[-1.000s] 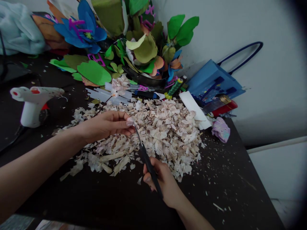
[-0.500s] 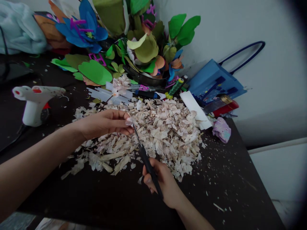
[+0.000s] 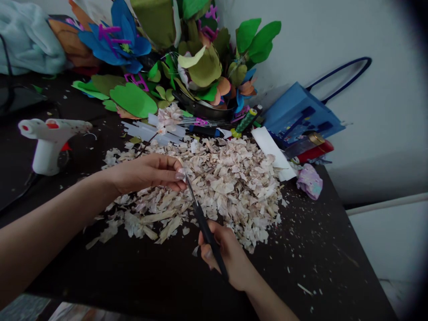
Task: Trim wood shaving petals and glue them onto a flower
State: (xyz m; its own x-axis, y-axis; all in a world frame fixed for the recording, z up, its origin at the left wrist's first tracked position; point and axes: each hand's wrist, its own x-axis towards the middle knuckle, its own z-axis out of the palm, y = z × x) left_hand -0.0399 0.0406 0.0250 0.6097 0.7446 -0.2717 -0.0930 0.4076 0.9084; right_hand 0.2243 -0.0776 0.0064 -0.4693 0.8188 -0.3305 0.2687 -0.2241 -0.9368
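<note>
My right hand (image 3: 227, 256) grips the black handles of a pair of scissors (image 3: 200, 218), whose blades point up and left. The blade tips meet a small pale scrap (image 3: 182, 172) pinched between the thumb and fingers of my left hand (image 3: 147, 171). Both hands hover over a wide pile of pale, pinkish-beige cuttings (image 3: 227, 183) spread on the dark table (image 3: 140, 276). The scrap is tiny and mostly hidden by my fingertips.
A white glue gun (image 3: 47, 138) stands at the left. Behind the pile are clear glue sticks (image 3: 150, 131), a small pale flower (image 3: 169, 116), green and blue paper leaves and flowers (image 3: 133, 98), a blue bag (image 3: 301, 113), a green thread spool (image 3: 245, 120) and a white strip (image 3: 272, 151).
Almost nothing has moved. My left hand and the scrap have shifted slightly, and the scissors stay at the scrap.
</note>
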